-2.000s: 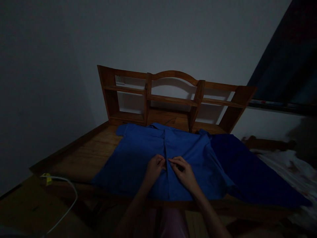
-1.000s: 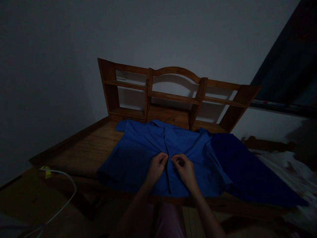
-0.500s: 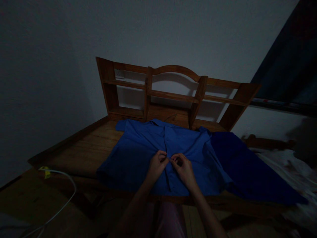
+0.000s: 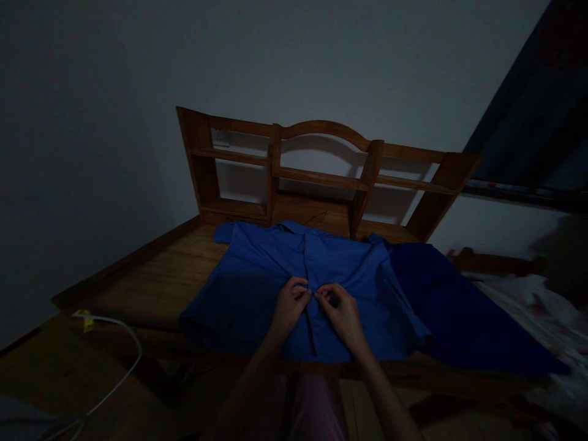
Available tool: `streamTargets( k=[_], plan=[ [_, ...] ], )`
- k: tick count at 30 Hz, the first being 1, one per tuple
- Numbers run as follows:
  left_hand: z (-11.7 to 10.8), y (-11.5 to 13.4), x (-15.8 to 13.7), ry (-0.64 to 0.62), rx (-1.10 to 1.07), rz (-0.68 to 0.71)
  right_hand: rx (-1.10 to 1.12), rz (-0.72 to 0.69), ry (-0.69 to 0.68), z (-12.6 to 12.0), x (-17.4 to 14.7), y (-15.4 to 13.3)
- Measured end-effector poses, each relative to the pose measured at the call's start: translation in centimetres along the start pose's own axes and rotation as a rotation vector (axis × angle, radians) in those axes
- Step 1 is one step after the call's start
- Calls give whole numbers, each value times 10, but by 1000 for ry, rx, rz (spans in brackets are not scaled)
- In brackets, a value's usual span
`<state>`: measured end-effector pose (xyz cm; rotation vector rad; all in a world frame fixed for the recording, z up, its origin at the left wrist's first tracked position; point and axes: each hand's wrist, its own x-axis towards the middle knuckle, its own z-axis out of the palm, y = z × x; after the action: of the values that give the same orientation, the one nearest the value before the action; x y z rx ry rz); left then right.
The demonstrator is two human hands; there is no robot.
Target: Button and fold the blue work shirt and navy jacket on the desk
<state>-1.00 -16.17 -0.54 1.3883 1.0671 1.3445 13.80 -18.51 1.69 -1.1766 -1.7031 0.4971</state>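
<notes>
A blue short-sleeved shirt point(image 4: 257, 275) lies spread on the wooden desk point(image 4: 169, 260), its collar toward the shelf and its hem at the near edge. Both my hands meet at the front placket, around the middle of the shirt. My left hand point(image 4: 290, 305) pinches the cloth on the left side of the placket. Close against it, my right hand point(image 4: 340, 311) pinches the placket from the right, fingertips almost touching the left ones. Any button between the fingertips is too small and dark to make out. Below the hands the placket hangs partly apart.
A darker blue cloth point(image 4: 459, 306) lies right of the shirt. Behind stands a wooden shelf rack point(image 4: 321, 177) against the wall. A white cable point(image 4: 133, 343) with a yellow tag curves at the left. Pale bedding point(image 4: 537, 300) is at the right. The room is dim.
Almost nothing differs. My hands stay at the same spot on the placket, with only a slight shift of the fingertips.
</notes>
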Motion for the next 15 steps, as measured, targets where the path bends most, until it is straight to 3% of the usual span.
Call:
streamTargets(
  k=[8, 15],
  plan=[
    [0, 7, -2, -3, -49, -20, 62, 46, 19, 2, -1, 4],
    [2, 9, -3, -33, -43, -19, 238, 158, -62, 4, 2, 21]
  ],
)
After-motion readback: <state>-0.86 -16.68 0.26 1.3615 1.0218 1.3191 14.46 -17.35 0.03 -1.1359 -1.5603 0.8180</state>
